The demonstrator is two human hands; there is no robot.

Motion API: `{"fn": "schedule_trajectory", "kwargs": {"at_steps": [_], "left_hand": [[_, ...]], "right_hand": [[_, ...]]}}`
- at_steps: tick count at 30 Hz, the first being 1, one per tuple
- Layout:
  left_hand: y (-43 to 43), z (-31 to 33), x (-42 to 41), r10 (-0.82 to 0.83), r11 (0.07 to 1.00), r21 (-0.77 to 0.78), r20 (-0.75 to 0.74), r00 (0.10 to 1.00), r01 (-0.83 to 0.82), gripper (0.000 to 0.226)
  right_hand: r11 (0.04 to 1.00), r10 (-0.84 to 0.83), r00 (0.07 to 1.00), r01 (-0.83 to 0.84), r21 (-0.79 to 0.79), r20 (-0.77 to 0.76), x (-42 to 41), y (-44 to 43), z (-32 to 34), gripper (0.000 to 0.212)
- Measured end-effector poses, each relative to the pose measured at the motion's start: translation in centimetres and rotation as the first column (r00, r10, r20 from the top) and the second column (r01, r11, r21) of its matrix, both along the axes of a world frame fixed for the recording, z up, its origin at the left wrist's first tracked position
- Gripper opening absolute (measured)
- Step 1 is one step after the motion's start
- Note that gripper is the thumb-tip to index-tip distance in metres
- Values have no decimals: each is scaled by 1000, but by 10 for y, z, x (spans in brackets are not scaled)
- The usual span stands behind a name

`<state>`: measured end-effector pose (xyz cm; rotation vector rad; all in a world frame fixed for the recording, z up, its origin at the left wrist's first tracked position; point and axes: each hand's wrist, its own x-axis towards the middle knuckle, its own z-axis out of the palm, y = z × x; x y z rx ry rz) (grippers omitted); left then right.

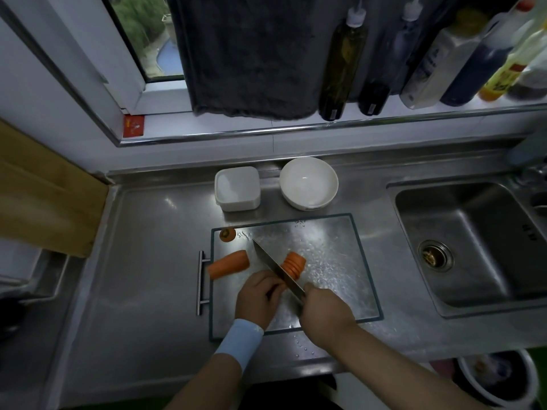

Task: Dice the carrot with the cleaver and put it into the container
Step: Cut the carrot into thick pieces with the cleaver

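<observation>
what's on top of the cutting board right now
A carrot half, a row of slices beside the cleaver, a cut-off carrot end far left. The left hand covers most of the carrot piece it holds; the right hand hides the handle.

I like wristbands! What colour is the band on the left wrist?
Light blue; the wristband shows in the head view.

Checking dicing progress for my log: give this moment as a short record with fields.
cleaver: in right grip, blade cutting into carrot piece
left grip: fingers curled on carrot piece beside blade
slices: rounds leaning together right of blade, not diced
carrot half: uncut, at cutting board's left edge
carrot end: board's far left corner
container: behind board, no carrot inside
</observation>
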<state>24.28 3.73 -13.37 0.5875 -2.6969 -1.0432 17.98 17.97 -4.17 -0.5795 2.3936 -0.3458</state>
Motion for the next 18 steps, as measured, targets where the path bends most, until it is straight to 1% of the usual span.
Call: {"fn": "schedule_trajectory", "kwargs": {"at_steps": [4,7,13,15,18], "left_hand": [[0,-2,0,-12,1000,-6,-28,1000,12,10],[-1,-2,2,-27,999,-22,-33,999,27,10],[-6,3,5,-132,989,-74,-20,991,130,15],[-6,5,4,-122,990,-76,-14,992,120,15],[-4,3,4,-97,993,-69,10,995,97,14]], "right_hand": [[1000,-21,1000,21,-18,-2,3,0,-11,24],[999,-25,1000,24,-37,-14,3,0,-14,19],[998,-27,998,24,-55,-52,8,10,-20,5],[999,-25,998,23,-41,-54,10,15,-19,2],[999,-24,998,23,-30,-61,12,20,-17,3]]}}
